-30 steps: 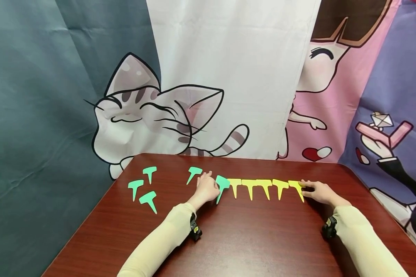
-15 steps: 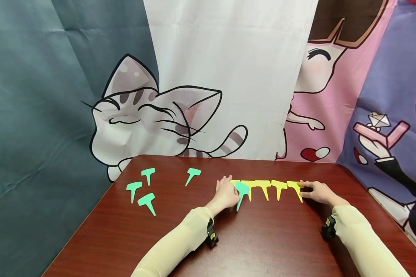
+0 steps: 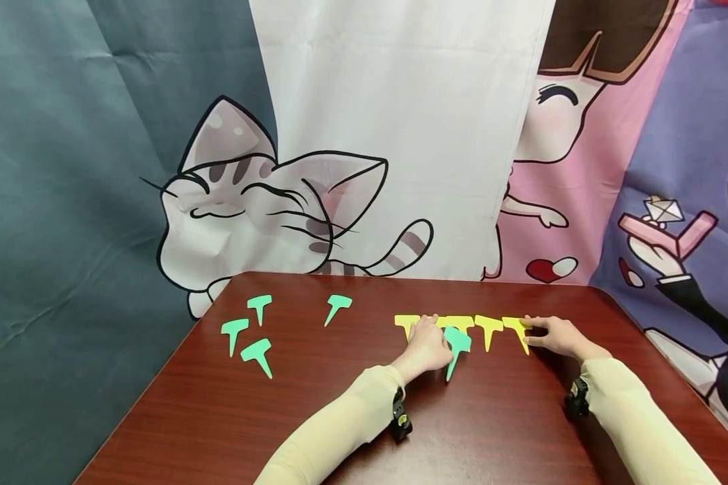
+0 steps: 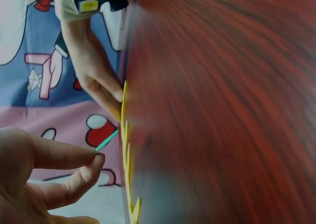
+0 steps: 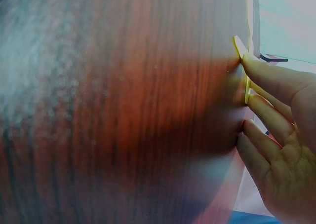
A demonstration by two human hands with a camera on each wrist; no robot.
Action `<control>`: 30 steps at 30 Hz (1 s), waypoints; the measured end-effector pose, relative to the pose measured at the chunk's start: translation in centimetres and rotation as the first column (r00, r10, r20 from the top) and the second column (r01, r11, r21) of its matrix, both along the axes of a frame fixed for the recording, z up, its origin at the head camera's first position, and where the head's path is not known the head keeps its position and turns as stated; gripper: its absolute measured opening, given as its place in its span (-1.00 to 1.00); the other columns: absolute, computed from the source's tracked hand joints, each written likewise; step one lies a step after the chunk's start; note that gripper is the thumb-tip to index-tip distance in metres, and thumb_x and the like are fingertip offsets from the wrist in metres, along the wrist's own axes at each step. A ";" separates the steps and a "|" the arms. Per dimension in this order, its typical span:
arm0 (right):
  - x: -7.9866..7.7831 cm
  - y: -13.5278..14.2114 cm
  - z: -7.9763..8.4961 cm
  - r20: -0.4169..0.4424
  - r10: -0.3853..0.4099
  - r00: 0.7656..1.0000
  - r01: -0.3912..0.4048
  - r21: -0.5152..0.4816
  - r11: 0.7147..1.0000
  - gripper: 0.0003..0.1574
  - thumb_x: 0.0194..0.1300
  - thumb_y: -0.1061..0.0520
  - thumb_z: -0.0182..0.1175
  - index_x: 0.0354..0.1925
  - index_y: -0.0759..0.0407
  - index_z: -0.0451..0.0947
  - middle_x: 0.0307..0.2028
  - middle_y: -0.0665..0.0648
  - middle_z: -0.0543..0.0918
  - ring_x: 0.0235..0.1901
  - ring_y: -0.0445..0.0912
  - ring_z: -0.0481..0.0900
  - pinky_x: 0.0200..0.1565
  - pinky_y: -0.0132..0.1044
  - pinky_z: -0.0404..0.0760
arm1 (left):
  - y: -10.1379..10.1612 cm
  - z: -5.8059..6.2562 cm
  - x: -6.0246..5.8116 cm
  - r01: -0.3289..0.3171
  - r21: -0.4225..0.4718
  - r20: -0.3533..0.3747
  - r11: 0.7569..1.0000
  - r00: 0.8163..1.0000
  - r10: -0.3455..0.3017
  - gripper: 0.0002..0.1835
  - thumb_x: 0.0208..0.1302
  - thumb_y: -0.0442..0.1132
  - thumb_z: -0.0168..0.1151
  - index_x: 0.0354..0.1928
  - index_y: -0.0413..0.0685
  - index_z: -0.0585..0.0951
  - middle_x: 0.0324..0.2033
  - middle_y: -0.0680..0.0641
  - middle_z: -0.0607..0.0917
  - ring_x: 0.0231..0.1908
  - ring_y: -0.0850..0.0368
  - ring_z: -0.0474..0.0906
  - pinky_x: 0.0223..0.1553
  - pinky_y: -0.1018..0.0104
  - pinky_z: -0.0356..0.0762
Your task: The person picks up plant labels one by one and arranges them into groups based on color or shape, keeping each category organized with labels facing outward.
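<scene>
My left hand (image 3: 426,347) pinches a green T-shaped plant label (image 3: 458,341) by its side, thumb against forefinger, with its narrow stem pointing down toward me. Edge-on, the same green label (image 4: 107,141) shows as a thin strip in the left wrist view, raised above the table. Behind it runs a row of yellow plant labels (image 3: 489,325), partly hidden by this hand. At the row's right end, my right hand (image 3: 559,337) holds the last yellow label (image 3: 517,326) flat on the table. In the right wrist view, thumb and fingers touch that yellow label (image 5: 239,47).
Several loose green plant labels lie at the left of the brown table (image 3: 340,417), one green label (image 3: 338,304) apart from the others. A printed cartoon cloth (image 3: 352,101) hangs directly behind the table's back edge.
My left hand has carried the green label rightward along the front of the yellow row and slightly toward me. The right hand stays at the last yellow label.
</scene>
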State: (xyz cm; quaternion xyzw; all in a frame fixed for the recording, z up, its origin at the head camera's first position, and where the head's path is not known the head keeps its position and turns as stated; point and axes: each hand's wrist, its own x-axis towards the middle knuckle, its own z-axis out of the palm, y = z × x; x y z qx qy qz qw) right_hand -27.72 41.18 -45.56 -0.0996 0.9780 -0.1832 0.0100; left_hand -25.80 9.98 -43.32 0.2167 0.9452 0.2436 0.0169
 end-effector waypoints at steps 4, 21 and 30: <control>0.0 0.0 0.0 -0.010 0.003 1.000 -0.003 0.004 1.000 -0.24 0.11 -0.07 0.34 0.17 0.33 0.46 0.14 0.52 0.44 0.14 0.48 0.31 0.09 0.36 0.29 | 1.4 -0.1 0.4 -0.006 -0.026 0.023 1.000 1.000 0.006 -0.59 0.01 -0.33 0.15 -0.92 -0.01 0.35 0.32 -0.04 0.40 0.42 -0.03 0.10 0.40 -0.08 0.01; 0.1 0.1 0.1 0.018 -0.002 1.000 0.003 -0.020 1.000 -0.22 0.13 -0.06 0.32 0.20 0.35 0.42 0.17 0.50 0.42 0.17 0.47 0.28 0.10 0.37 0.27 | 6.8 -0.4 2.1 -0.032 -0.129 0.031 0.991 0.999 0.036 -0.68 0.03 -0.12 0.28 -0.79 0.03 0.48 0.30 0.09 0.40 0.42 0.01 0.09 0.41 0.04 0.02; 0.0 0.2 0.1 0.025 0.002 1.000 -0.002 -0.012 1.000 -0.21 0.13 -0.08 0.32 0.20 0.35 0.42 0.17 0.50 0.42 0.17 0.48 0.28 0.09 0.37 0.28 | 8.3 -0.9 2.5 -0.040 -0.204 0.042 0.978 0.998 0.049 -0.85 0.03 -0.02 0.31 -0.52 0.11 0.63 0.35 0.09 0.32 0.43 0.09 0.06 0.41 0.09 0.02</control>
